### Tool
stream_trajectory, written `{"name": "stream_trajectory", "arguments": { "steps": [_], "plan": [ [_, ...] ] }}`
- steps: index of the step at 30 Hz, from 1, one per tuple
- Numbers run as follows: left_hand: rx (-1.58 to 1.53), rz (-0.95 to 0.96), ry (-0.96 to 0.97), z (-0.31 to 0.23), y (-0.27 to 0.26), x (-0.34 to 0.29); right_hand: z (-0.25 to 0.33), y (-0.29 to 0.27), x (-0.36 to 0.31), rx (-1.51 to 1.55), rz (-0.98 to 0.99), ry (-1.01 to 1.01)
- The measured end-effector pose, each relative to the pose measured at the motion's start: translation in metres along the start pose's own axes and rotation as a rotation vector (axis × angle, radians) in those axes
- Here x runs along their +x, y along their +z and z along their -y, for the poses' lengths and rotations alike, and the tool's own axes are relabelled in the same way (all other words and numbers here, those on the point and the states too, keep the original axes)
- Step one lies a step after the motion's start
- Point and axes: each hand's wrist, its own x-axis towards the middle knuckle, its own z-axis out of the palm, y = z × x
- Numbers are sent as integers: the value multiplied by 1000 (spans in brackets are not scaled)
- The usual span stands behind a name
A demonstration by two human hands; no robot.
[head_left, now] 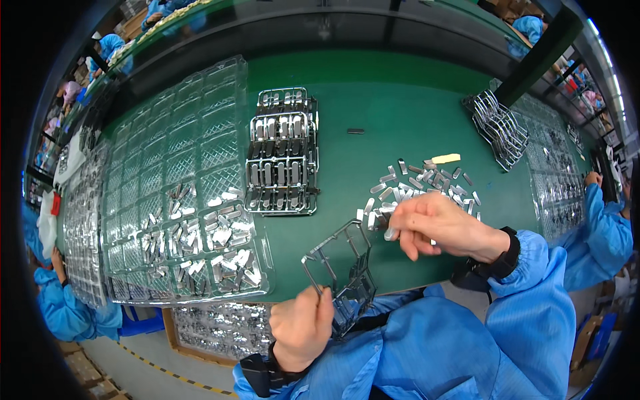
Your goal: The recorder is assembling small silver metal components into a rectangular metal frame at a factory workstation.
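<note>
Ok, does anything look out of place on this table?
A dark piece lies alone on the green table, apart from the scattered metal pieces; a yellow strip at the scatter's far edge stands out by its colour.

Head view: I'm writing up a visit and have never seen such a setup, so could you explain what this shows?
There is no robot here: the left hand and right hand are one person's own. A wide fisheye camera on their head looks down, so straight edges bend toward the rim. On the green table, left to right, you see a clear tray holding small metal parts, a stack of filled racks, then loose parts beside a yellow strip, and further racks. The left hand grips a dark frame; the right appears to pinch a small part.
</note>
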Motion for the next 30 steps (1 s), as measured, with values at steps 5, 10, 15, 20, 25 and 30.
{"name": "stream_trajectory", "arguments": {
  "steps": [5,10,15,20,25,30],
  "plan": [
    [-440,15,-402,6,12,6,-25,-18,29,-954,-508,-689],
    [-793,66,-632,9,20,12,-15,-20,51,-1272,-558,-773],
    [-905,45,-720,8,21,18,-4,2,35,-1307,-521,-979],
    [-912,25,-730,12,23,17,-12,27,7,-1249,-355,-1054],
    [-798,80,-615,6,22,19,-23,29,-2,-1303,-308,-940],
    [-633,93,-473,2,20,19,-25,22,-4,-1201,-79,-741]
  ]
}}
